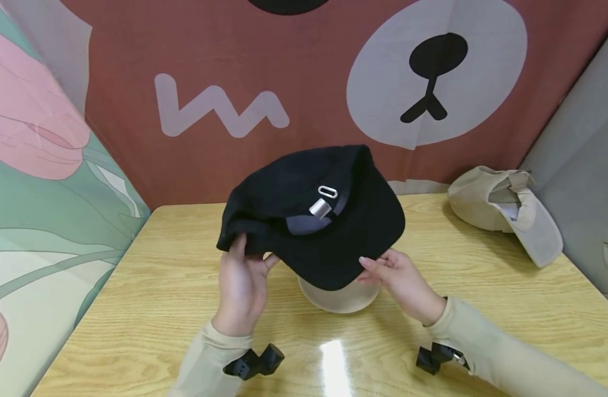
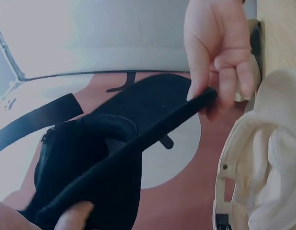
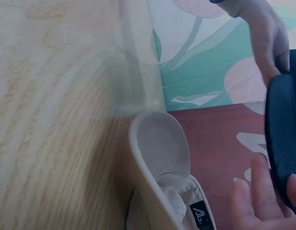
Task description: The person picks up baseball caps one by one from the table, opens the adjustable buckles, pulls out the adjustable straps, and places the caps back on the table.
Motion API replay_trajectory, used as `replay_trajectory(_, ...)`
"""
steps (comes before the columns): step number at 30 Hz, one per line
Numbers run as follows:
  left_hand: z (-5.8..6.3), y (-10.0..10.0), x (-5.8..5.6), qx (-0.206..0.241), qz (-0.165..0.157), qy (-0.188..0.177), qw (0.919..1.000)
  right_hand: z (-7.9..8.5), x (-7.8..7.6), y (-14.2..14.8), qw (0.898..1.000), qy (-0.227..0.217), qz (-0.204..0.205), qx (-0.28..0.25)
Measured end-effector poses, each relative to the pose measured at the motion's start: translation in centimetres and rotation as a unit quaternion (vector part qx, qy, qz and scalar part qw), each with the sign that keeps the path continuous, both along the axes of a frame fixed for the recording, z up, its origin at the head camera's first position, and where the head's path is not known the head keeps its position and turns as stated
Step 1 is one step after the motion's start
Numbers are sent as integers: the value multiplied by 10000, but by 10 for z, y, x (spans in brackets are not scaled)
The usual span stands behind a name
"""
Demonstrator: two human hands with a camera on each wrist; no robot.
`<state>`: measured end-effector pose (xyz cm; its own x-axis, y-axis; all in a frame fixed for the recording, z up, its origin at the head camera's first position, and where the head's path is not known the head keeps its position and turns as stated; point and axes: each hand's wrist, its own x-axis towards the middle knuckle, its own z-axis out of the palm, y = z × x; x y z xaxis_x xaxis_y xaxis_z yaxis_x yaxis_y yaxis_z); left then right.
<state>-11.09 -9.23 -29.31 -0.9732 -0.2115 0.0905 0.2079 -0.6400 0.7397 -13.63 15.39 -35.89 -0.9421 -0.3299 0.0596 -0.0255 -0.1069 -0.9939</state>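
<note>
Left hand (image 1: 241, 289): grips the black cap (image 1: 284, 182) at its crown edge, fingers and thumb closed on the cloth. Right hand (image 1: 403, 281): pinches the edge of the brim (image 1: 368, 231) between thumb and fingers. Black cap is up off the table (image 1: 150, 298), held between both hands, brim toward the right hand, back opening facing the wearer of the head camera. Metal buckle (image 1: 320, 209) and a metal loop (image 1: 328, 192) show near that opening. Left wrist view has a strap (image 2: 42, 117) sticking out past the crown.

Below black cap: cream cap (image 1: 339, 299) on the table, mostly hidden from the head view, brim poking out. Right wrist view shows its dark label (image 3: 201, 215) inside, white lettering.

Far right of table: beige cap (image 1: 478, 204), opening toward the head camera, brim out to the right, close to the grey panel (image 1: 587, 132). Well apart from both hands.

Both forearms: pale sleeves (image 1: 209, 358), black wrist cameras (image 1: 254, 364).

Behind table: red-brown backdrop (image 1: 224, 49) with a muzzle print. Left side: floral panel (image 1: 31, 204).
</note>
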Motion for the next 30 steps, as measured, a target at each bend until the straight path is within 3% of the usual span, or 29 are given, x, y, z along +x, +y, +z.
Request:
replay_trajectory(7,-4,-10,-2,-894,196,-275,9954,1,-2,0,9980,551,-241,-205)
replay_trajectory(13,2,-25,5,-1489,349,-333,9877,11,-5,-12,9917,928,-864,211)
replay_trajectory(17,5,-26,10,-1593,614,-120,9852,20,-11,-24,9848,1115,-1210,551)
replay_trajectory(20,6,-23,14,-1502,887,178,9845,26,-18,-33,9755,1494,-1370,855)
replay_trajectory(24,7,-19,20,-1498,1186,671,9793,32,-28,-46,9486,2415,-1521,1366)
replay_trajectory(27,8,-17,25,-1534,1296,1074,9737,34,-33,-55,9082,3395,-1627,1831)
replay_trajectory(30,8,-17,28,-1538,1422,1468,9667,34,-37,-66,8569,4338,-1614,2268)
